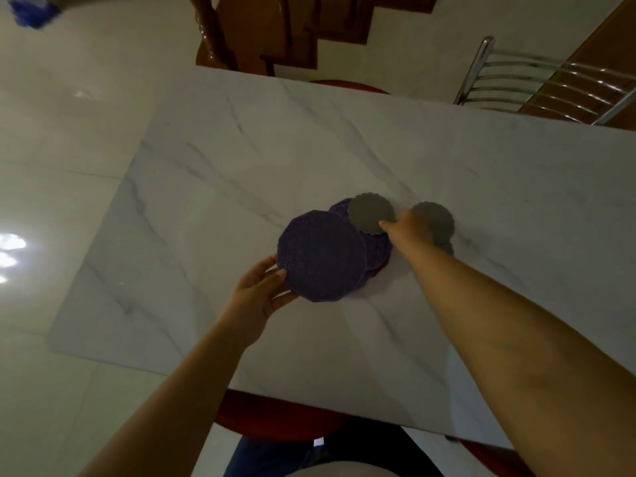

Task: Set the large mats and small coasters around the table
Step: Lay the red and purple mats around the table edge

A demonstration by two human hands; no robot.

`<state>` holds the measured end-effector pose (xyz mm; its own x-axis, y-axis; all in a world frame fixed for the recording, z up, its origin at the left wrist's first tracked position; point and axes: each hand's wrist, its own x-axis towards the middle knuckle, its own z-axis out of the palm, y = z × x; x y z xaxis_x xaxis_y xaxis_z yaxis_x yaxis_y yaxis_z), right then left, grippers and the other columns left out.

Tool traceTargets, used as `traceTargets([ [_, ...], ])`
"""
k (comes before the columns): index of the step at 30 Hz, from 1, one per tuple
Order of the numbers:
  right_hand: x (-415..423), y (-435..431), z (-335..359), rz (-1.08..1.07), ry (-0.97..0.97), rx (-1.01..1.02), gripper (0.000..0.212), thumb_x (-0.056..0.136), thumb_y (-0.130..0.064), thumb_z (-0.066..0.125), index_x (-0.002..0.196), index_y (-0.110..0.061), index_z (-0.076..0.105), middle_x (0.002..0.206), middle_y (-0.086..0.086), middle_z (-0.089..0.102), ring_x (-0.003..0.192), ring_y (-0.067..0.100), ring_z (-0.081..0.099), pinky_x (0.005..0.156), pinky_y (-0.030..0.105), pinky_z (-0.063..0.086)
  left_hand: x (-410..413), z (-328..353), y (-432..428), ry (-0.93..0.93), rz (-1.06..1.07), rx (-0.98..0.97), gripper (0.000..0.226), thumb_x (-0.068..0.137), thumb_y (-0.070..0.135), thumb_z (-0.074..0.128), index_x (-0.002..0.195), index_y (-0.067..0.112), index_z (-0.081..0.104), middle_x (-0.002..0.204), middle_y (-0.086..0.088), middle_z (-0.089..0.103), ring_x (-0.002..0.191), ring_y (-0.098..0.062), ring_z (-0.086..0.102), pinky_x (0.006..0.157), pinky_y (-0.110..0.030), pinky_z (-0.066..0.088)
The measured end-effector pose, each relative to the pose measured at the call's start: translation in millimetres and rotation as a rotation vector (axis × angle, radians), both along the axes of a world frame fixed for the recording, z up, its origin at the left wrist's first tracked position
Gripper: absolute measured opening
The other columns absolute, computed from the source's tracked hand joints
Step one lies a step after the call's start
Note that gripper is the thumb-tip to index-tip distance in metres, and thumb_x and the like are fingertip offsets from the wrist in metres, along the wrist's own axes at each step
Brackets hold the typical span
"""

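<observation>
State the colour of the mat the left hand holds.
Mat: dark purple, seen in head view.

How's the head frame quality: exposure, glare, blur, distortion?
Head view: dim overall, table greyish; blown-out glare on the floor tiles at left; wide-angle lens splays the table edges; blue object top-left is smeared; purple mat pattern is readable, grey coaster edge soft.
</observation>
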<state>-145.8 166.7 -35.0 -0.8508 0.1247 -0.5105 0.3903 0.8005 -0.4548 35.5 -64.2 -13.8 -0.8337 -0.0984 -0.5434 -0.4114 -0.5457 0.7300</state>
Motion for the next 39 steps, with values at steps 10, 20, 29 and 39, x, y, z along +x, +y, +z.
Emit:
traceTargets([
  [10, 4.2, 26.9, 12.2, -0.457, 0.221, -0.541, 0.016, 0.090, -0.011, 0.052, 0.103, -0.007, 0.061, 0.084, 0.008, 0.062, 0.068, 0.015, 0.056, 0.062, 0.027, 0.048, 2.5, -0.2, 0.9, -0.006, 0.009, -0.003, 0.027, 0.093, -0.002, 0.044, 0.113, 0.011, 0.058, 0.091, -0.001, 0.075, 0.079, -0.017, 0.072, 0.072, -0.033, 0.060],
  [20, 30.3, 120.0, -2.1, -0.570, 0.211, -0.365, 0.024, 0.090, -0.006, 0.053, 0.106, 0.008, 0.062, 0.087, 0.014, 0.061, 0.066, 0.025, 0.055, 0.069, 0.039, 0.047, -6.0, -5.3, 12.7, -0.015, 0.000, 0.015, 0.027, 0.093, -0.004, 0.042, 0.104, 0.012, 0.061, 0.086, -0.001, 0.076, 0.076, -0.017, 0.073, 0.067, -0.032, 0.060],
  [29, 32.5, 79.5, 1.8, -0.213, 0.239, -0.050, 0.038, 0.085, -0.023, 0.061, 0.120, -0.008, 0.057, 0.119, 0.015, 0.063, 0.107, 0.031, 0.059, 0.087, 0.030, 0.044, 1.2, -9.8, 5.8, -0.003, 0.018, 0.024, 0.029, 0.093, -0.003, 0.043, 0.108, 0.013, 0.061, 0.091, -0.002, 0.076, 0.081, -0.018, 0.073, 0.069, -0.032, 0.060],
  [39, 45.2, -18.0, -1.5, 0.152, 0.040, 0.079, 0.088, 0.079, -0.052, 0.065, 0.145, -0.011, 0.023, 0.146, 0.017, 0.026, 0.133, 0.036, 0.030, 0.107, 0.046, 0.036, 13.9, -11.4, -6.7, -0.021, 0.101, 0.017, 0.029, 0.094, -0.004, 0.042, 0.108, 0.013, 0.061, 0.089, -0.001, 0.076, 0.078, -0.017, 0.073, 0.067, -0.032, 0.060],
])
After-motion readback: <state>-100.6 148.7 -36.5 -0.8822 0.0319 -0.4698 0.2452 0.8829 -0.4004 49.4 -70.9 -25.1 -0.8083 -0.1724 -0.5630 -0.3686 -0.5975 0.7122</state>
